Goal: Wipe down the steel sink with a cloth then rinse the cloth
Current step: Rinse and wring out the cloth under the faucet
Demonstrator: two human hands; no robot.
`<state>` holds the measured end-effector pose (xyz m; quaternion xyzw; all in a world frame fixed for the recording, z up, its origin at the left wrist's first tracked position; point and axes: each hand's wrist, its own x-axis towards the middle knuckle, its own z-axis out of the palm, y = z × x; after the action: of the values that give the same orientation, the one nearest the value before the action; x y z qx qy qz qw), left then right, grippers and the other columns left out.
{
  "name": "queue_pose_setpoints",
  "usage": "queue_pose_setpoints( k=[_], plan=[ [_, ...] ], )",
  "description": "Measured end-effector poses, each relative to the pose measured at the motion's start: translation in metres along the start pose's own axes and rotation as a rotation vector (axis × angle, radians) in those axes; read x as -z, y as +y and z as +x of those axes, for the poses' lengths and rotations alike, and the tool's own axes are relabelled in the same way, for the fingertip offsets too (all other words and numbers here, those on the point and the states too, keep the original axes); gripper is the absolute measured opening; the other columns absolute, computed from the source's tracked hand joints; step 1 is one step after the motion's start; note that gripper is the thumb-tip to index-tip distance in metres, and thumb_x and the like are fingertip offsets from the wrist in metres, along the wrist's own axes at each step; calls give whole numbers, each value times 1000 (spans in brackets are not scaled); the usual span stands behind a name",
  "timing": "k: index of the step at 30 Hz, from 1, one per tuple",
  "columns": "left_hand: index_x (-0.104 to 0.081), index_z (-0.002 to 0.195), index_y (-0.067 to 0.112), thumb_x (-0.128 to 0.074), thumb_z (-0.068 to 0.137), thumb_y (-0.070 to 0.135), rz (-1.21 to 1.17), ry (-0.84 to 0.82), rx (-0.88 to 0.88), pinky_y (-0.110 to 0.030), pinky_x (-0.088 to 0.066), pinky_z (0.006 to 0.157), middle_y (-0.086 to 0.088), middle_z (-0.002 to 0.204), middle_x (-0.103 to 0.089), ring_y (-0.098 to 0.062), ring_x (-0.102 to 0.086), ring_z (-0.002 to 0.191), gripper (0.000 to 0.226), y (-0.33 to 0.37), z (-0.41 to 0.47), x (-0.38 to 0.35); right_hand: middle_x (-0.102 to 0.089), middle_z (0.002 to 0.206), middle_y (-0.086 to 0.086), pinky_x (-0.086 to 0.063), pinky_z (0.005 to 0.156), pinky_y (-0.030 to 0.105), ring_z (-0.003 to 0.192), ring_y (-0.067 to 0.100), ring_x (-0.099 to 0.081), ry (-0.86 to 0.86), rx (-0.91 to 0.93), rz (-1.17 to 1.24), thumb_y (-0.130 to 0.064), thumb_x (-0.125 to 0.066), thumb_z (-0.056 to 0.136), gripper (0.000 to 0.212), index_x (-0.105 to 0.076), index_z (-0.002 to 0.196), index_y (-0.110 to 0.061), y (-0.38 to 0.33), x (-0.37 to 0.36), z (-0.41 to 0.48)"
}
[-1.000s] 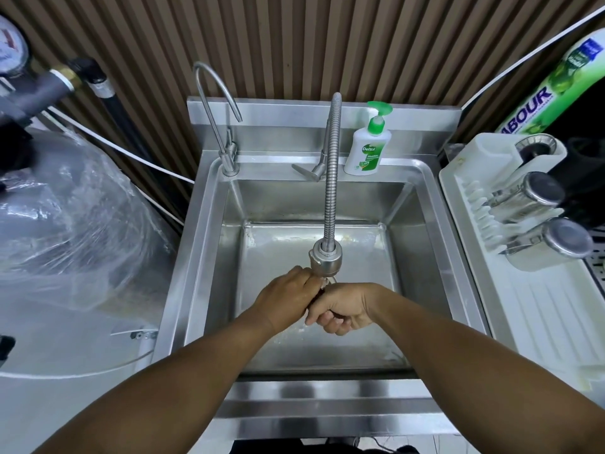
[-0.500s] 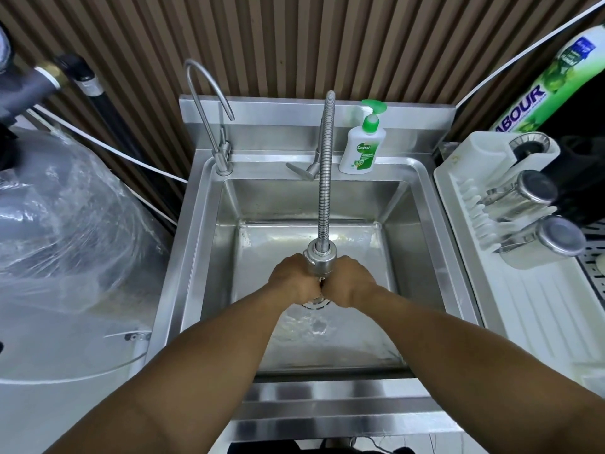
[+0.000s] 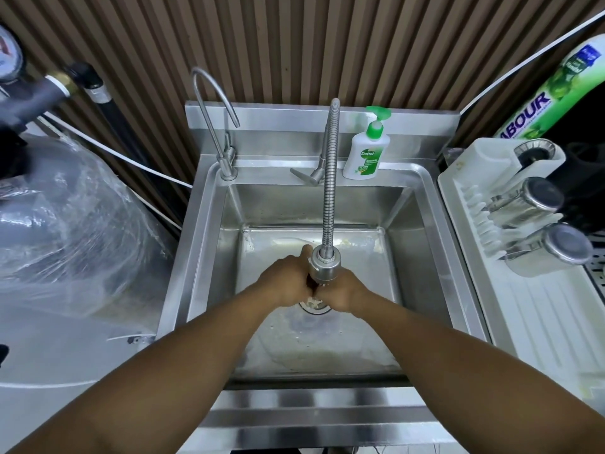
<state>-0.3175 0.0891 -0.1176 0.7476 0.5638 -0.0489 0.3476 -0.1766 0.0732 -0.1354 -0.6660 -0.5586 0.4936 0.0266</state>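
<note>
A square stainless steel sink (image 3: 203, 224) stands against a wall of brown vertical slats (image 3: 294, 44). Its basin floor is wet, with pale residue along the far seam and a round drain (image 3: 315, 304) near the middle. On the sink's back ledge stand a slim steel gooseneck tap (image 3: 228, 162) at the left corner, a ribbed flexible steel faucet hose (image 3: 330, 178) with a flat lever handle (image 3: 304, 176) at the middle, and a white soap pump bottle with a green top (image 3: 366, 155) just right of the hose. The hose bends forward over the basin and ends in a round steel spray head (image 3: 324, 265) above the drain.

Left of the sink sits a large grey tank wrapped in clear plastic (image 3: 75, 224), with a white cable (image 3: 114, 152) running behind it. Right of the sink lies a white plastic dish rack (image 3: 523, 306) holding steel cups on their sides (image 3: 523, 203), and beyond it leans a green-labelled bottle (image 3: 556, 90).

Both bare forearms reach in over the sink's front edge. The left hand (image 3: 284, 280) and right hand (image 3: 343, 291) meet knuckle to knuckle directly under the spray head, over the drain, backs upward. The left thumb rises beside the spray head. The fingers turn down out of sight, so it cannot be told how tightly either hand is closed or what it holds. The cloth cannot be made out; the spot where the hands meet is hidden by the spray head.
</note>
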Motion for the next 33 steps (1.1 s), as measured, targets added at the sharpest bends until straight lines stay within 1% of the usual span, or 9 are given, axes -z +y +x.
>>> queue_pose_setpoints(
  k=[3,5,8,12,19,25,27,30,33],
  plan=[
    [-60,117,4,-75,74,10,205,418,-189,-45,-54,74,-13,114,-64,-36,-61,98,46,-13,-4,-20,-36,61,4,-22,44,24,50,14,-27,-216,-155,355,-3,-58,73,13,-51,68,-12,-1,2,-5],
    [-68,108,1,-80,65,3,264,563,-328,-41,-56,70,-14,113,-66,-35,-61,97,45,-17,-7,-29,-30,57,0,-16,41,20,46,11,-21,-378,-253,559,-1,-58,80,28,-47,58,-16,0,7,-5],
    [-70,103,3,-84,66,6,187,568,-398,-33,-56,71,-12,101,-67,-29,-64,95,39,-20,-12,-40,-31,52,-7,-18,36,16,41,6,-25,-583,-329,703,-4,-57,88,39,-42,56,-21,0,12,-8],
    [-63,103,10,-69,85,19,189,390,-368,-37,-50,70,-10,96,-60,-28,-55,91,21,-17,-12,-42,-31,51,-6,-18,36,15,41,5,-25,-635,-300,597,-4,-60,88,35,-42,63,-20,4,11,-11],
    [-60,105,9,-53,94,22,332,271,-222,-30,-37,70,-13,104,-64,-31,-60,95,18,0,-9,-22,-33,54,-1,-17,41,20,45,10,-23,-492,-202,451,-2,-73,80,37,-44,62,-18,3,7,-13],
    [-66,92,12,-57,84,20,140,79,147,-29,-48,67,-6,89,-69,-25,-64,81,14,11,1,-13,-60,74,1,-46,63,29,70,18,-56,-12,-12,-176,-10,-66,78,16,-55,68,-16,-4,4,-8],
    [-61,89,13,-60,82,19,109,3,124,-32,-52,70,-4,85,-64,-26,-64,83,9,14,2,-12,-67,83,4,-51,68,30,75,23,-62,119,20,-326,-16,-61,79,3,-63,79,-14,-2,3,-12],
    [-51,77,17,-60,83,17,27,-129,41,-36,-54,74,-6,82,-61,-29,-65,88,10,13,6,-9,-70,93,7,-50,74,31,84,27,-65,223,139,-626,-21,-58,83,16,-66,93,-12,1,5,-12],
    [-48,70,18,-59,84,10,-40,-229,39,-28,-43,60,-2,72,-54,-20,-53,71,20,11,9,-7,-71,93,8,-46,74,30,86,28,-66,244,219,-745,-27,-58,85,17,-64,94,-14,1,5,-7]
  ],
)
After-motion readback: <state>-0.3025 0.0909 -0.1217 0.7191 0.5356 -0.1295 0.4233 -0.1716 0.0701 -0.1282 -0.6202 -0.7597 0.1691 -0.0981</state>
